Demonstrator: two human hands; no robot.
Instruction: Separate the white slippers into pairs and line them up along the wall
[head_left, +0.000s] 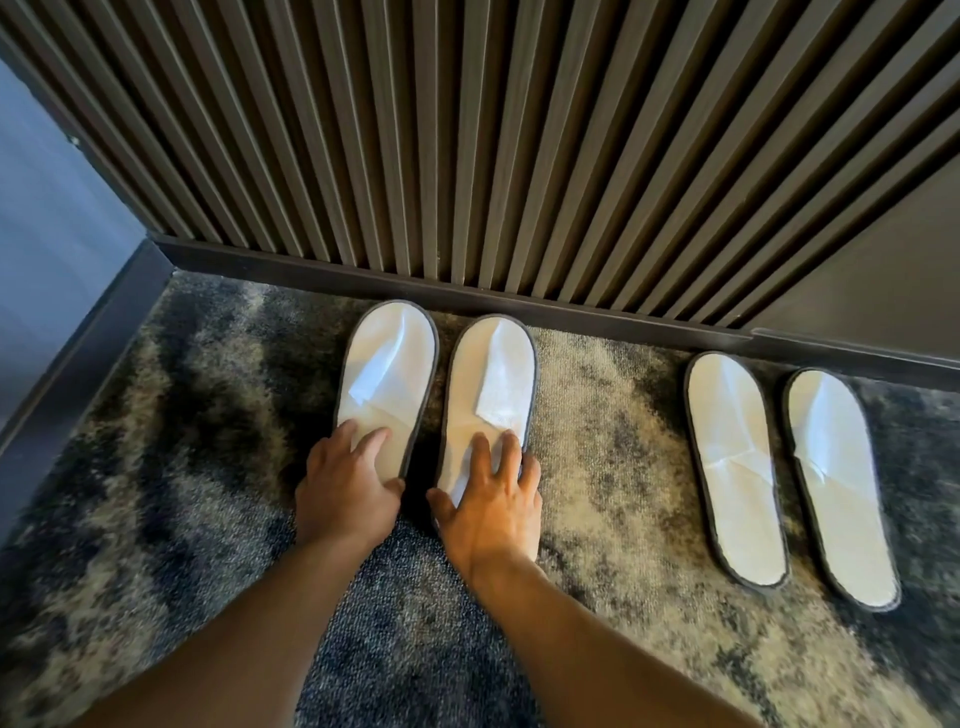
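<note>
Mid-frame, left hand (345, 480) and right hand (493, 499) press spread fingers, seemingly flat, on two slippers (387, 374) (493, 395) by the wall (467, 130).

Both bare forearms reach forward from the lower edge of the view, converging slightly as they extend. The left hand (345, 480) lies palm down, fingers spread and pointing ahead, its thumb angled inward toward the other hand. The right hand (493, 496) sits just beside it, also palm down, fingers splayed forward and thumb stretched out toward the left hand. Neither hand is curled closed; both press flat.
</note>
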